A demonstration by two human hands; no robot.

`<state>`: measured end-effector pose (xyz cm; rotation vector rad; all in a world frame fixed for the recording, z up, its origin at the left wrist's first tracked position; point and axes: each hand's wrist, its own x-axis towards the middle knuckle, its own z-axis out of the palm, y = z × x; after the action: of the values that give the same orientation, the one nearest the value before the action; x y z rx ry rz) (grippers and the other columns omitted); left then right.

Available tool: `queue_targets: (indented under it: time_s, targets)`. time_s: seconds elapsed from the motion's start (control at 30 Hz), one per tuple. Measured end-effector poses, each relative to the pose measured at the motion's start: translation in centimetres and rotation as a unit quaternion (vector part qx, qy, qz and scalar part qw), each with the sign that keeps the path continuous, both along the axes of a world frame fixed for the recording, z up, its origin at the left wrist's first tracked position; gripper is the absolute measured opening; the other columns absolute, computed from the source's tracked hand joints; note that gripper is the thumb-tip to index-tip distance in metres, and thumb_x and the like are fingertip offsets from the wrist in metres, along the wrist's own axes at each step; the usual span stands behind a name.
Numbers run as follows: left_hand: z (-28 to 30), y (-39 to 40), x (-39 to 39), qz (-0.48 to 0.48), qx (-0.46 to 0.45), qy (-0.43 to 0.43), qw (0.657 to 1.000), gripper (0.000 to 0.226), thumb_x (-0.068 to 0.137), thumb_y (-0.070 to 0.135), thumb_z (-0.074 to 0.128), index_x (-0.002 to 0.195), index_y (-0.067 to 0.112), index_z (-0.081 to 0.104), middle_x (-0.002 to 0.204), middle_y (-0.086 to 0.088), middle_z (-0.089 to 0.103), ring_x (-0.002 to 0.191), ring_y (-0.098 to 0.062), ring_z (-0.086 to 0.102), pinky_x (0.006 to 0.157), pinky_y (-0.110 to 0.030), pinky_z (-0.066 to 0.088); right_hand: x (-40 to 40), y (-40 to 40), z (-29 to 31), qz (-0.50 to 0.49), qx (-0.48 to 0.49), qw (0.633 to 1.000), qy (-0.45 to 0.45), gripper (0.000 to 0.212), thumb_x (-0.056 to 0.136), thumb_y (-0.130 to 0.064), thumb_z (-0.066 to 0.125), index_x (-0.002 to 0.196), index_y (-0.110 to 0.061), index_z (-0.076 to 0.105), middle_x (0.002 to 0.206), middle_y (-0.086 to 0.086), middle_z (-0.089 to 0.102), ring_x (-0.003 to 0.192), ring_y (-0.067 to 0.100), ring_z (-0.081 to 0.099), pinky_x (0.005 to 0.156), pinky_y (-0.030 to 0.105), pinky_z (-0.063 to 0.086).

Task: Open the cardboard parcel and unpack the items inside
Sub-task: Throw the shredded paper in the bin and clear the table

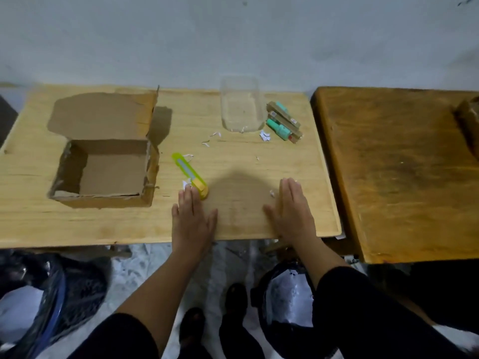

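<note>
The cardboard parcel (103, 172) stands open on the left of the light wooden table (246, 156), its lid folded back and its inside bare. Several small items in teal and brown packaging (283, 121) lie at the back right beside a clear plastic container (239, 110). A yellow-green utility knife (190, 174) lies at the table's middle. My left hand (191, 218) rests flat on the table, fingertips touching the knife's near end. My right hand (291, 211) lies flat near the front edge, holding nothing.
Small white paper scraps (264, 136) are scattered across the table. A darker wooden table (401, 164) adjoins on the right, with a brown object (469, 125) at its far edge. Bags with plastic and paper (39, 301) sit on the floor below.
</note>
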<state>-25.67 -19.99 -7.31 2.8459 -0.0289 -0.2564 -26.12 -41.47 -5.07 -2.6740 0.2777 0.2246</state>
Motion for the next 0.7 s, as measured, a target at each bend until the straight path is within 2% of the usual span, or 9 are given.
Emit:
queue_targets:
  time_s: [0.1,0.3,0.47,0.53,0.63,0.7]
  targets:
    - [-0.1,-0.2,0.0,0.008,0.002,-0.002,1.000,0.072,0.088,0.045,0.028,0.134,-0.009,0.035,0.139,-0.028,0.042,0.127,-0.044,0.042,0.095,-0.057,0.041,0.9,0.1,-0.3,0.022,-0.011,1.000,0.001,0.067,0.090,-0.036,0.051,0.143,-0.006,0.021,0.154,0.013,0.021,0.144,0.031,0.013,0.115,0.040,0.020]
    - [-0.8,-0.3,-1.5,0.001,-0.009,-0.001,1.000,0.071,0.088,0.045,0.027,0.132,-0.010,0.038,0.137,-0.027,0.045,0.127,-0.044,0.043,0.096,-0.058,0.042,0.6,0.3,-1.4,0.039,-0.024,0.999,0.028,0.063,0.096,-0.038,0.035,0.146,-0.006,0.013,0.158,0.007,0.010,0.146,0.025,0.004,0.118,0.039,0.011]
    - [-1.1,-0.9,-3.4,-0.034,-0.021,-0.015,0.999,0.078,0.094,0.052,0.004,0.135,-0.008,0.036,0.140,-0.024,0.043,0.131,-0.040,0.040,0.101,-0.053,0.039,0.0,0.5,-1.8,0.070,-0.023,0.997,0.038,0.061,0.098,-0.039,0.030,0.147,-0.011,0.009,0.159,0.005,0.004,0.146,0.022,-0.002,0.118,0.038,0.009]
    - [-1.5,-1.5,-4.3,-0.074,-0.020,-0.028,0.997,0.072,0.096,0.048,0.010,0.135,-0.005,0.038,0.142,-0.021,0.042,0.132,-0.036,0.041,0.104,-0.048,0.036,-0.2,0.6,-1.9,0.090,-0.021,0.995,0.040,0.059,0.098,-0.037,0.029,0.148,-0.013,0.009,0.159,0.006,0.003,0.146,0.023,-0.004,0.118,0.038,0.007]
    - [-2.3,-2.1,-4.9,-0.130,-0.029,-0.047,0.990,0.063,0.092,0.044,0.031,0.135,-0.002,0.042,0.143,-0.017,0.044,0.131,-0.031,0.044,0.104,-0.040,0.026,-0.4,1.1,-2.6,0.107,-0.026,0.993,0.041,0.058,0.099,-0.036,0.028,0.148,-0.013,0.008,0.159,0.006,0.003,0.146,0.021,-0.004,0.118,0.035,0.003]
    - [-2.6,-2.6,-4.6,-0.147,-0.018,-0.051,0.988,0.064,0.089,0.045,0.033,0.135,0.001,0.043,0.142,-0.015,0.045,0.131,-0.029,0.044,0.104,-0.038,0.025,-0.4,1.3,-3.2,0.111,-0.025,0.993,0.027,0.061,0.096,-0.043,0.021,0.147,-0.012,0.011,0.158,0.006,0.008,0.146,0.021,-0.001,0.118,0.034,0.004]
